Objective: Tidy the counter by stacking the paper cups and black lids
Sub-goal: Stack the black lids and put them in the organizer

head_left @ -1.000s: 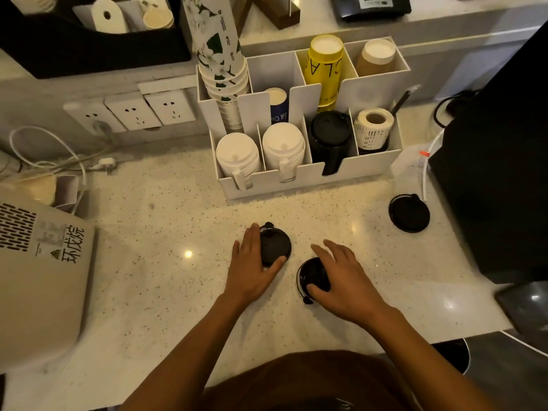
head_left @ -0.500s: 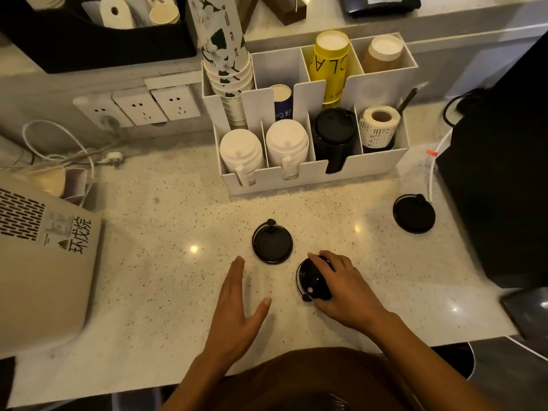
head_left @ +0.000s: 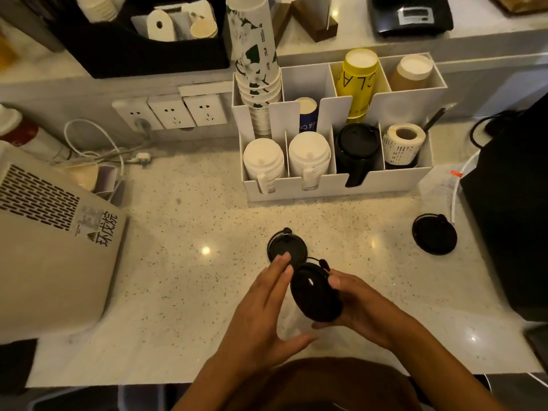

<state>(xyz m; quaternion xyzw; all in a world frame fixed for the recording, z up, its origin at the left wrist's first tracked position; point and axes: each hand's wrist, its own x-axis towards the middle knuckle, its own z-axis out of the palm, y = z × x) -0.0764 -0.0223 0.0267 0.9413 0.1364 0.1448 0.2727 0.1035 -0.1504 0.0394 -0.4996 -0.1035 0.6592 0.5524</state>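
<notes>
Lids: one (head_left: 315, 292) held, two (head_left: 286, 247) (head_left: 434, 234) on counter (head_left: 178, 277).

Three loose black lids: one held (head_left: 315, 292), one near centre (head_left: 286, 247), one right (head_left: 434, 234). Two white lid stacks (head_left: 264, 161) (head_left: 309, 155), one black stack (head_left: 357, 146), three wall sockets (head_left: 172, 112).

1. The right hand (head_left: 360, 307) has picked its black lid (head_left: 315, 292) up off the worktop (head_left: 178, 292) and now holds it tilted in the air.
2. The left hand (head_left: 264, 310), which had pulled back toward the body, has come up beside that lid, fingers spread open.
</notes>
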